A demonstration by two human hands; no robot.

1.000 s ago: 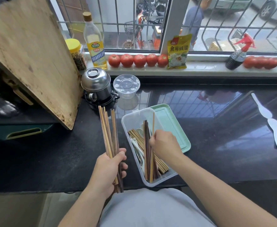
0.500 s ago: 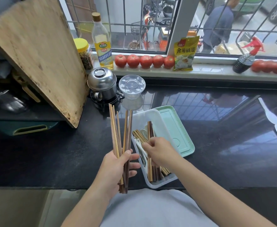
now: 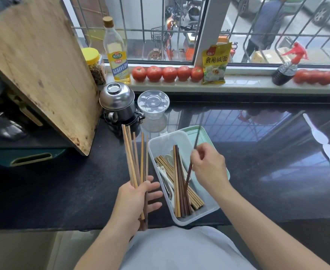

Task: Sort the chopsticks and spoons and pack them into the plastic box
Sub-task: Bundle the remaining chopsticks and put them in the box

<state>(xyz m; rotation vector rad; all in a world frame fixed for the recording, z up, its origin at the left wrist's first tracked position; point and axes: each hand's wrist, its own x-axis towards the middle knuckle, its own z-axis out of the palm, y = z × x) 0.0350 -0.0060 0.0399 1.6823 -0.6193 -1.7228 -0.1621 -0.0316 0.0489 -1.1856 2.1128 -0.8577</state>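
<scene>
a glossy black surface runs beneath a barred window that looks onto a street with parked scooters and a passer-by. on the sill at 12 o'clock stand a row of tomatoes, a yellow packet printed "食用碱面", a bottle of pale cooking liquid whose label is too small to read, a yellow-lidded jar and a red-triggered spray bottle. a worn wooden chopping board leans at 10 o'clock, beside a steel pot and a clear tub. two white spoons lie at 3 o'clock.

the clear plastic box sits at centre on its green lid, holding mixed chopsticks and white spoons. the left hand grips a fanned bundle of chopsticks at 9 o'clock of the box, fingers partly loosened. the right hand pinches a single dark chopstick, lifted clear above the box; half a second earlier it was down among the contents, and the left-hand bundle stood closer to the box.
</scene>
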